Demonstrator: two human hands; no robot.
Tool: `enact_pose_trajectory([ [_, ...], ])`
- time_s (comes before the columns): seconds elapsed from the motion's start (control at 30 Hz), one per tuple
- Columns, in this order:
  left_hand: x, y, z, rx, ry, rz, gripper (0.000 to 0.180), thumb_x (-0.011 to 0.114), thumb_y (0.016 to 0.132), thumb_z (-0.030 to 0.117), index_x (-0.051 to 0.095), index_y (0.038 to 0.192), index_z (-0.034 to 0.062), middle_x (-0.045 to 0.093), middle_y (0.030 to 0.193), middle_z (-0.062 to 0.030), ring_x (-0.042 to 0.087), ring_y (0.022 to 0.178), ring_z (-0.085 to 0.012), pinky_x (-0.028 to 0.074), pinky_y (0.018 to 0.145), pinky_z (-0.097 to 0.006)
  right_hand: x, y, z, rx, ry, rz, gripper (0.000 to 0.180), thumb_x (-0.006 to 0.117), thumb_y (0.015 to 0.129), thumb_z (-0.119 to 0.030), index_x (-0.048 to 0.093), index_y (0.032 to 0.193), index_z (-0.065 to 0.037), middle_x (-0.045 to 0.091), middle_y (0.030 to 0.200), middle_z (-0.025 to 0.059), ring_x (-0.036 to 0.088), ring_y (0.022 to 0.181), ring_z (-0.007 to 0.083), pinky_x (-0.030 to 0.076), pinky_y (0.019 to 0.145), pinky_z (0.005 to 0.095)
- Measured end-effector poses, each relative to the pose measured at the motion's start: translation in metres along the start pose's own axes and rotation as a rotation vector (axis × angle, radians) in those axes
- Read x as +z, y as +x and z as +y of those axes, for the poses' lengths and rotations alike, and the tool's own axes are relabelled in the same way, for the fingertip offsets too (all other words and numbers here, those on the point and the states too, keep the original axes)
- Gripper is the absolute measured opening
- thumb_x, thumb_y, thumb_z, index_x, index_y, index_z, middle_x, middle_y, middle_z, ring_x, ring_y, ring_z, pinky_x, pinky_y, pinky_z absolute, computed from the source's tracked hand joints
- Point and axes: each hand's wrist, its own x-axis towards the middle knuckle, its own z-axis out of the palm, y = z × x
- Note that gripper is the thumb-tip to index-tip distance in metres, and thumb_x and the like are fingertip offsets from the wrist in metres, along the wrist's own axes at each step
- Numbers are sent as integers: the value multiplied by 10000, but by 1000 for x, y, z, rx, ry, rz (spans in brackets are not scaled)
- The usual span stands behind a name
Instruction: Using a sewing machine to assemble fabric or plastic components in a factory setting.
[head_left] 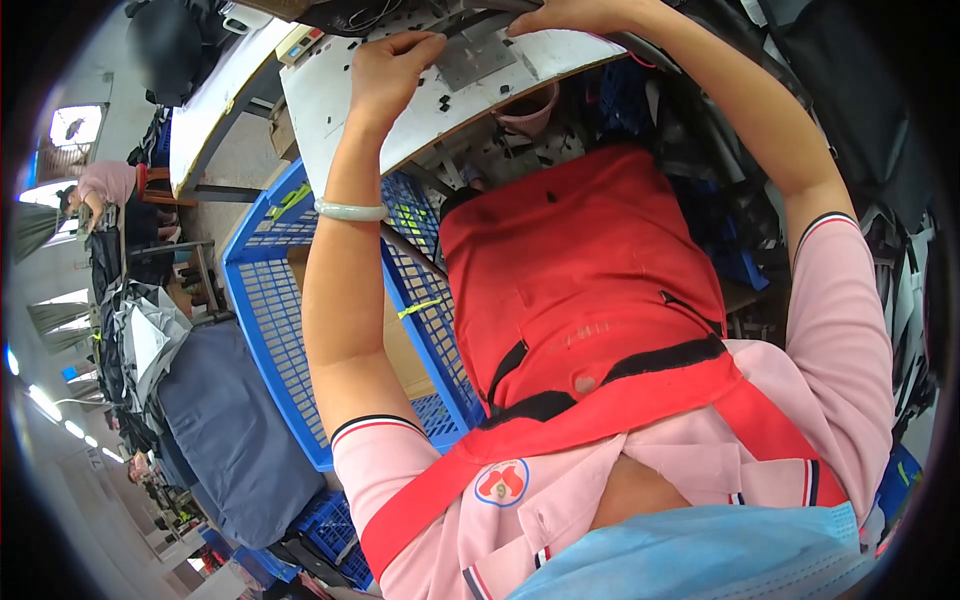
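Observation:
At the top of the view, my left hand [388, 75] is over a white worktable, its thumb and fingertips pinched together. Beside the pinch runs a dark narrow strip [468, 22]; whether the fingers hold it is too small to tell. A grey metal plate [476, 62] is set in the tabletop between my hands. My right hand [572, 14] reaches the plate's far right corner, thumb pointing down toward it. The top edge cuts off its other fingers. Small black pieces [445, 103] lie scattered on the white worktable [330, 115].
A blue plastic crate [285, 330] stands below my left arm, cardboard inside. A pink bin [527, 110] sits under the table. My red apron [590, 270] covers my lap. Dark blue covered goods [240, 420] lie at left; another person [105, 185] bends over farther off.

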Motion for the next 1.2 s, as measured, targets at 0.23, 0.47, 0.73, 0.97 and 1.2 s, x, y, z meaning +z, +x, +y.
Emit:
enact_pose_trajectory([
  [0.23,-5,19,-16,45,-58,34,290,737,816,252,754,979,12,713,775,-63,620,699,-100,487,660,-244,-3,16,7,-54,26,26,789,778,711,-370,506,1272,114,609,1165,307,592,1128,376,465,953,386],
  [0.47,-4,31,-23,-15,-193,70,265,703,858,244,753,990,20,684,779,-24,582,692,-88,451,617,-224,0,24,8,-18,39,98,773,767,739,-343,490,1296,115,592,1215,301,578,1155,368,455,962,386],
  [0.73,-16,-7,-39,-19,-19,-127,356,667,912,275,663,1129,-7,672,888,-59,628,724,-120,531,613,-248,52,-52,-62,-418,-169,34,404,757,711,-167,590,1055,-34,628,1041,150,614,1022,303,500,876,382],
  [0.97,38,-41,12,-145,-339,-284,279,634,936,249,680,1011,-16,649,835,-50,605,678,-131,490,601,-269,146,-72,-84,-702,-435,-75,120,554,813,-177,578,875,-76,609,776,89,622,906,278,491,839,391],
  [1.2,13,-105,-45,-499,-619,-570,376,568,973,341,689,1041,-9,663,851,-62,581,697,-110,480,664,-247,32,-65,-51,-76,-182,-311,441,721,796,-284,587,1092,14,655,914,256,624,905,431,495,768,467],
])
